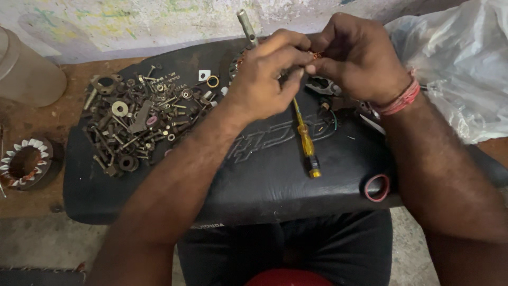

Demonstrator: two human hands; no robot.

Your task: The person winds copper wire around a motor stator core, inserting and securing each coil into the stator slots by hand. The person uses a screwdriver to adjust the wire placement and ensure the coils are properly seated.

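Black seat (264,180) nearest; both hands, left (264,79), right (360,58), pinch copper-wound motor part (241,61) between fingertips.

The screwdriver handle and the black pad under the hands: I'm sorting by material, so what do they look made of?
The screwdriver handle looks like clear yellow plastic, glossy and see-through. The black pad looks like vinyl or leather, with a soft sheen and raised lettering, though which one is unclear.

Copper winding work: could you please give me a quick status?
Left hand and right hand pinching copper winding. Yellow screwdriver lies beneath. Bolt pile left, apart.
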